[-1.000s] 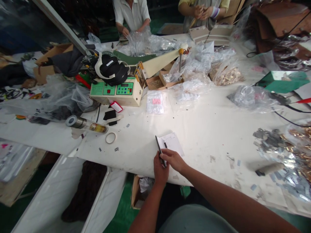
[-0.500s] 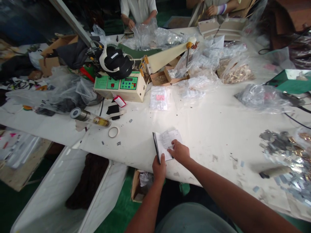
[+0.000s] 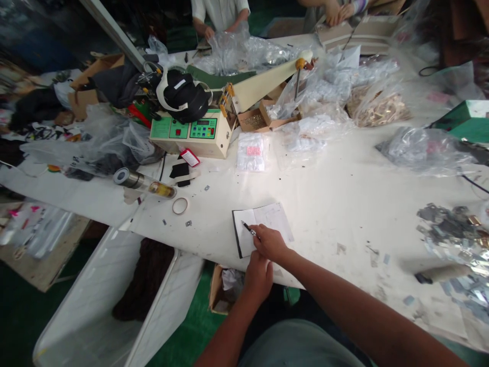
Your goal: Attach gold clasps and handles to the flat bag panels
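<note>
A notebook (image 3: 242,242) with a dark cover lies spread flat on the white table, faint writing on its right page. My right hand (image 3: 271,243) is closed around a dark pen (image 3: 249,228), whose tip points up and left over the left page. Just below, my left hand (image 3: 260,278) rests at the notebook's lower edge, touching or overlapping my right hand. Its fingers are mostly hidden, so their grip does not show.
A control box (image 3: 191,135), a roll of tape (image 3: 180,206) and a glass flask (image 3: 145,183) stand to the left. Metal pieces (image 3: 462,244) and a thread cone (image 3: 443,272) lie right. Plastic bags (image 3: 424,150) and two people are farther back.
The notebook has gone from half-raised in my left hand to lying open on the table. A pen now shows in my right hand. My left hand has slid right and down the notebook's edge.
</note>
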Motion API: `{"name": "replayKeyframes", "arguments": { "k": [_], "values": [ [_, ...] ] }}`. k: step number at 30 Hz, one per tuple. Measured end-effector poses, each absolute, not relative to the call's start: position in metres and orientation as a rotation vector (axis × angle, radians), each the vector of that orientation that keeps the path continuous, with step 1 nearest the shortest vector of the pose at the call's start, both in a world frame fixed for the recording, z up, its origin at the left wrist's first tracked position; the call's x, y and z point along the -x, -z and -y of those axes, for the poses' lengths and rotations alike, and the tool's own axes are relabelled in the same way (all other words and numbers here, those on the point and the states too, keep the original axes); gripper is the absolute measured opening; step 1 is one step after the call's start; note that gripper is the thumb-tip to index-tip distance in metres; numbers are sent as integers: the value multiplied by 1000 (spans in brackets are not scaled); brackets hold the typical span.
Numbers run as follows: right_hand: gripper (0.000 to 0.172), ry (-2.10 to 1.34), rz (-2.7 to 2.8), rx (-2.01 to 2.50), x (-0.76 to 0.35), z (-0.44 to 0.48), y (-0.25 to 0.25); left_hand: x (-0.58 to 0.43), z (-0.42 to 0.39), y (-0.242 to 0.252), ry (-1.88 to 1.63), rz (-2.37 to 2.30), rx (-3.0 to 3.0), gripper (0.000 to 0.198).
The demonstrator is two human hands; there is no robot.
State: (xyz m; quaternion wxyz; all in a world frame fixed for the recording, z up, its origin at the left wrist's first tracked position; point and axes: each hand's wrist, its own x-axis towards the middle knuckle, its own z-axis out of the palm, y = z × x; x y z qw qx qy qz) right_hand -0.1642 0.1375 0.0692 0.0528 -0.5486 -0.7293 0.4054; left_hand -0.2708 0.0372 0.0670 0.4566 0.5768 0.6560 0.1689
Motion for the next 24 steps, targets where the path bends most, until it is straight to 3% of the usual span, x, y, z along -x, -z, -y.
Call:
{"name": "replayKeyframes", "arguments": {
  "k": [7,13,24],
  "values": [
    [37,-1286,2212,1505,171,-156,-71,268,-60,-59,-299,-1489,-1929,48],
    [42,-1281,1765,1469,137,-172,-68,287,-83,-49,20,-1547,-2333,89],
    [51,-1389,1033,1500,55,-180,-75,300,-119,-40,26,-1666,-2289,64]
  ]
}}
